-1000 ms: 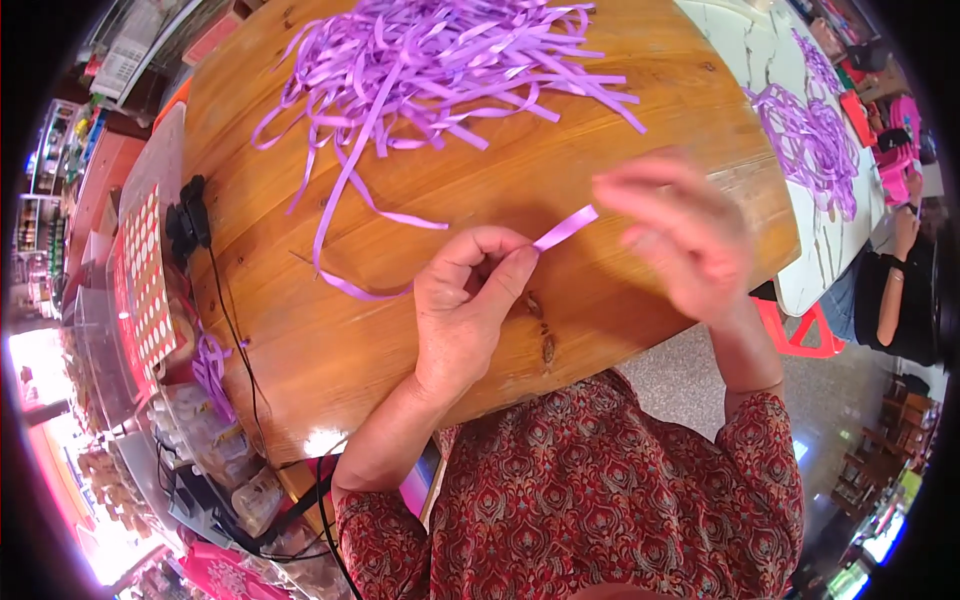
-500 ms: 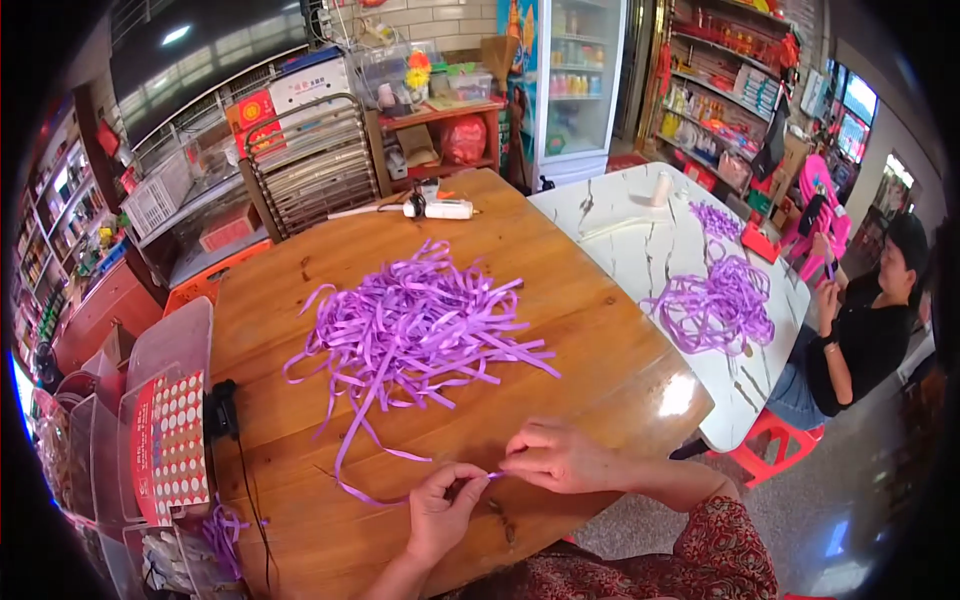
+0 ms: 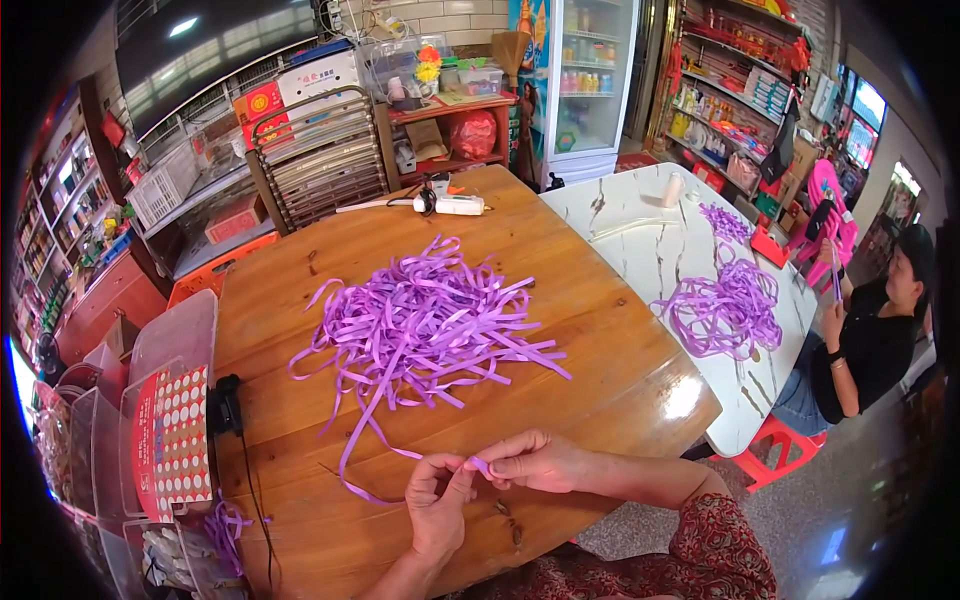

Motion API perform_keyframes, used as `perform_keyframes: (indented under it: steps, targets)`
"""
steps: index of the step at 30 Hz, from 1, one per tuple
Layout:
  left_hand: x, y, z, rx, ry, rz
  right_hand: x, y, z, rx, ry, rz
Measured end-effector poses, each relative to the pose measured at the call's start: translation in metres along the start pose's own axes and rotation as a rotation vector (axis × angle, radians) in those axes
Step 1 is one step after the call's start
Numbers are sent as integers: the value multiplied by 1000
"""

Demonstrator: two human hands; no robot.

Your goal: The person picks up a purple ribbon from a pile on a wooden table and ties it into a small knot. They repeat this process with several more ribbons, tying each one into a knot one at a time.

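A long purple ribbon (image 3: 366,494) trails over the wooden table and up to my fingers. My left hand (image 3: 438,505) pinches it between thumb and forefinger. From the right, my right hand (image 3: 530,462) grips the same ribbon, and its fingertips almost meet those of the left. A short folded or looped bit of purple shows between the two hands; its exact shape is partly covered by fingers. Beyond them a tangled heap of purple ribbons (image 3: 425,320) lies in the middle of the table.
A white glue gun (image 3: 460,205) with its cable lies at the table's far edge. On the left stand clear plastic bins (image 3: 100,440) and a red dotted box (image 3: 180,440). At right, a marble-topped table (image 3: 640,260) bears more purple ribbon (image 3: 735,310); a seated person (image 3: 870,340) handles a strip there.
My right hand has come in closer to the left, and its fingers now hold a wider purple bit. The view has shifted slightly. The seated person's hands have moved a little.
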State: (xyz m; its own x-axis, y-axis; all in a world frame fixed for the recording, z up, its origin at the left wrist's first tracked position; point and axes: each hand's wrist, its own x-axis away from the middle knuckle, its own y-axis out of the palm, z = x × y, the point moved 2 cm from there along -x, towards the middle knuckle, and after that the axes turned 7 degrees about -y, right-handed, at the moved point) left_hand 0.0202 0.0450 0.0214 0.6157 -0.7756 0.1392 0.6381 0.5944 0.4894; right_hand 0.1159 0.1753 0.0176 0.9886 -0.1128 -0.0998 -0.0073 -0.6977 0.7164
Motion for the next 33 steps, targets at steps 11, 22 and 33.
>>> perform_keyframes:
  steps: [11,22,33]
  targets:
    - [15,-3,-11,-103,-14,137,8,25,-5,1450,-694,-40]
    - [-9,3,-15,-350,188,72,-4,16,-15,1577,-710,104]
    - [6,1,-7,-146,-29,-20,3,11,-10,812,-101,195]
